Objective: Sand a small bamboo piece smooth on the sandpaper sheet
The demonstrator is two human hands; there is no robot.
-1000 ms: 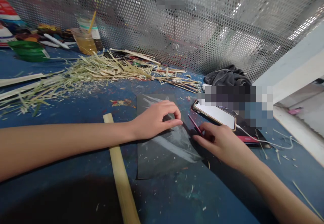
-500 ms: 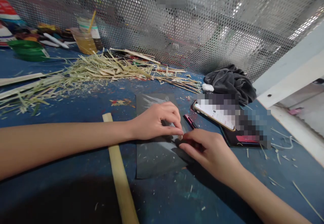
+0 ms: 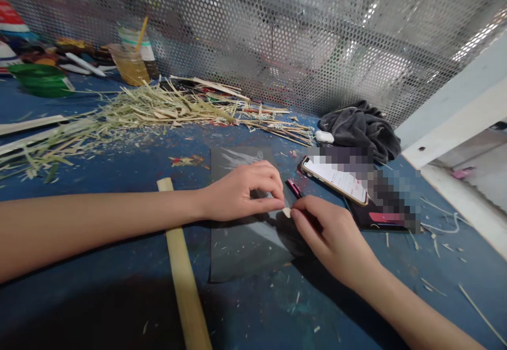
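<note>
Both hands meet over a dark sheet [image 3: 241, 244] that lies flat on the blue worktop [image 3: 119, 181]. The left hand [image 3: 237, 194] rests on the sheet with its fingers [image 3: 265, 202] curled in, thumb and first finger pinched together at the tips. The right hand [image 3: 328, 234] is bent the same way, its fingers closed around something dark, and its tips almost touch the left ones.

Right between the two sets of fingertips sits a tiny pale bit [image 3: 287, 212] — it looks like a small sliver. It is too small to say which hand really has hold of it, or if both do. It sits just above the sheet, near the sheet's right edge.

How far along is the work? It looks like it is in the middle. A big heap of thin bamboo strips [image 3: 134, 110] and lots of little shavings are spread over the worktop, so much splitting seems done. But a thick bamboo stick [image 3: 180, 265] is lying whole just left of the sheet, under the left arm — nobody is touching it. So there seems to be more left to cut.

A phone [image 3: 336, 180] lies just past the right hand, and a dark cloth [image 3: 360, 128] is bunched up behind it.
</note>
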